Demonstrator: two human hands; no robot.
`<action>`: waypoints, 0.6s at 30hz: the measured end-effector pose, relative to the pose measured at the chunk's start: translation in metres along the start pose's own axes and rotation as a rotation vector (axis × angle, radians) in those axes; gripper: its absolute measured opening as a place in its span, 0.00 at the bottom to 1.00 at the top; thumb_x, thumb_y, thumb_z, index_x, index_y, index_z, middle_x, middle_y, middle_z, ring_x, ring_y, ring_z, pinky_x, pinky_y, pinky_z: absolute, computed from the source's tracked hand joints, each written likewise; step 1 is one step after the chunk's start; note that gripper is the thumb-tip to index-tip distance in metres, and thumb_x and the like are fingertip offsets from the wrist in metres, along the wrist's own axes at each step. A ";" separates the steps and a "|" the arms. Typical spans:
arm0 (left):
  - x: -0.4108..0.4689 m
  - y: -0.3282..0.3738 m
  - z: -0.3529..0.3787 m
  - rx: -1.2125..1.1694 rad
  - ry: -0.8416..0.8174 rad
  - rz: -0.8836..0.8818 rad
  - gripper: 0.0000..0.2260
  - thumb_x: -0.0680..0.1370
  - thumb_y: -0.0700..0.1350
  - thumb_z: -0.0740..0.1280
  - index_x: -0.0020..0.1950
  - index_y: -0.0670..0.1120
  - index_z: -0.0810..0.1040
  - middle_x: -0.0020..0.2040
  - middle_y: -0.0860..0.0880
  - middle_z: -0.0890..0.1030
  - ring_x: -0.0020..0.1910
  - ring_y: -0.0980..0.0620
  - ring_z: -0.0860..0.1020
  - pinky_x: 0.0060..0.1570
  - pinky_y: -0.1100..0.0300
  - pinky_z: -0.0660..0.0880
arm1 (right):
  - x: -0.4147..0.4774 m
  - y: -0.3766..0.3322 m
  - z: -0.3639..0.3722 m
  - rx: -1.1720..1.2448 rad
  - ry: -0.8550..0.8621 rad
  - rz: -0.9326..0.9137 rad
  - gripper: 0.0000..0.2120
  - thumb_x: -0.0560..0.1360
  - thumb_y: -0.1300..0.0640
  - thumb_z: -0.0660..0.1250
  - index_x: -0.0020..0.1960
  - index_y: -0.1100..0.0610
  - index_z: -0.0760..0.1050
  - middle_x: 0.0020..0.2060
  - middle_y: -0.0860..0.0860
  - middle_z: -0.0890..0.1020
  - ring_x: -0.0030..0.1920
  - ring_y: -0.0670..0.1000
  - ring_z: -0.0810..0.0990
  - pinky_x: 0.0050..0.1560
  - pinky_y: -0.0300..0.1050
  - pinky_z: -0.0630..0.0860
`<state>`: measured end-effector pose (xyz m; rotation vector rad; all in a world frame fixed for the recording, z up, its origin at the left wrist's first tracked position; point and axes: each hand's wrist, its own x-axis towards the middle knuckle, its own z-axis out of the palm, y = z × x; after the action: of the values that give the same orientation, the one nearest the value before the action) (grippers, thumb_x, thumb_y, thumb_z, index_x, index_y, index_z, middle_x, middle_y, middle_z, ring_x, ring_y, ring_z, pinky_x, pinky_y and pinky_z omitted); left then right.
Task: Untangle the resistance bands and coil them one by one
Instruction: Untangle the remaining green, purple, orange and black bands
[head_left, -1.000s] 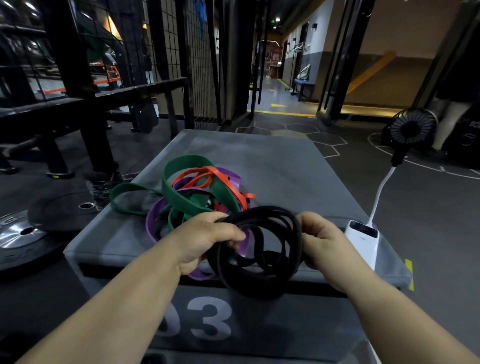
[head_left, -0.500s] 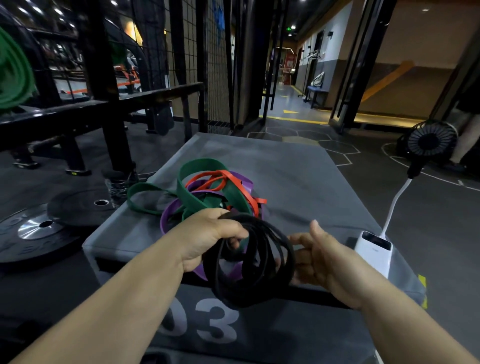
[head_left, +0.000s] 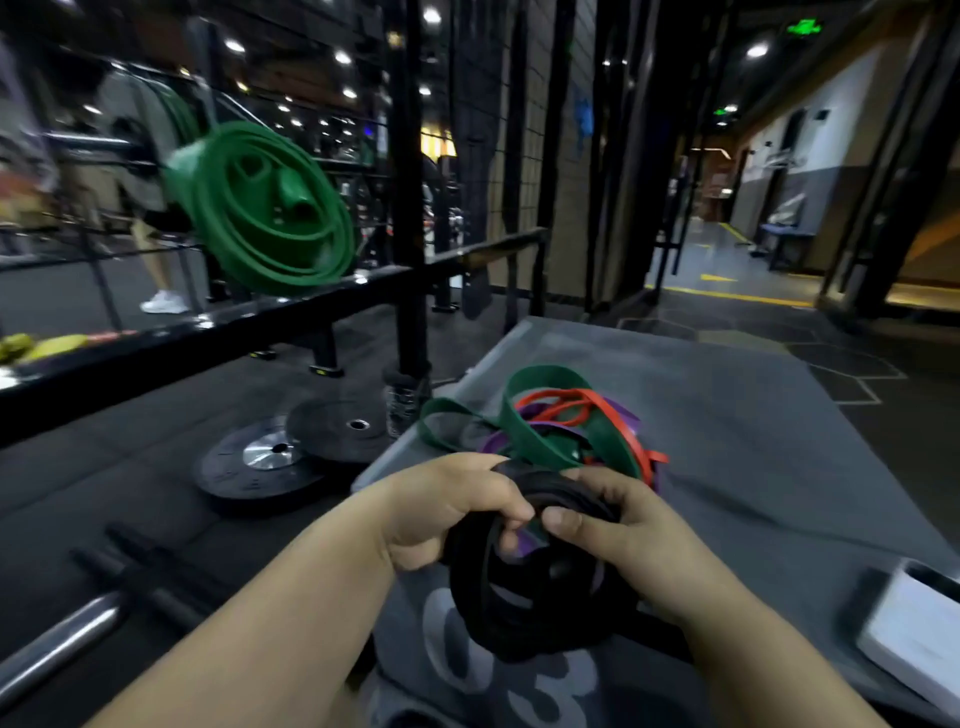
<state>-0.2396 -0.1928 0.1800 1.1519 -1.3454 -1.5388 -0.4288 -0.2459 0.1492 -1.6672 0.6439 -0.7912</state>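
Left hand (head_left: 447, 512) is shown curled over the upper left of a coiled black band (head_left: 524, 603), with strands pinched under its fingers. Right hand (head_left: 618, 540) is closed on the coil's upper right, its thumb laid across the top strands close to the left fingertips. The coil is held at the near edge of a grey box (head_left: 753, 457), hanging in front of the white number printed on the box's front face.

Half a second earlier the right hand was open and apart from the coil; it has since been brought in and wrapped around it. The left hand's grip is unchanged. The view has been swung leftward, so more of the rack is shown.

At far left, a steel barbell (head_left: 62, 644) is seen on the dark floor. Above it runs a black rack rail (head_left: 208, 332), and a coiled green band (head_left: 265, 208), blurred, is seen at the rail; whether it rests on it cannot be told. Two weight plates (head_left: 270, 462) are laid on the floor beside the box. On the box top, just behind the hands, a tangle of bands (head_left: 561, 421) in green, orange and purple is heaped. A white device (head_left: 914, 639) is set at the box's near right corner. A lit corridor (head_left: 727, 249) is seen at far right.
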 end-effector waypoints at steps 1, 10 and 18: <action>-0.009 0.002 -0.004 0.006 0.033 0.002 0.13 0.65 0.41 0.69 0.46 0.39 0.73 0.32 0.45 0.75 0.31 0.53 0.75 0.35 0.62 0.74 | 0.006 0.000 0.008 0.042 -0.026 0.015 0.14 0.68 0.53 0.74 0.50 0.59 0.82 0.48 0.63 0.84 0.48 0.57 0.82 0.53 0.54 0.77; -0.092 0.023 -0.037 0.177 0.555 0.123 0.15 0.63 0.47 0.74 0.44 0.43 0.76 0.38 0.44 0.82 0.39 0.46 0.80 0.46 0.51 0.77 | 0.038 -0.035 0.088 0.261 -0.228 0.032 0.13 0.68 0.55 0.72 0.49 0.62 0.82 0.48 0.63 0.84 0.46 0.57 0.83 0.46 0.47 0.79; -0.159 0.035 -0.054 0.309 0.608 0.177 0.07 0.76 0.40 0.68 0.49 0.48 0.70 0.32 0.52 0.75 0.31 0.54 0.72 0.37 0.61 0.69 | 0.058 -0.084 0.119 0.194 -0.730 -0.018 0.14 0.71 0.65 0.71 0.56 0.61 0.81 0.52 0.61 0.82 0.54 0.59 0.81 0.54 0.49 0.77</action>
<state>-0.1422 -0.0623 0.2351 1.4911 -1.2343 -0.7704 -0.2988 -0.1987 0.2231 -1.6299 0.0376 -0.2031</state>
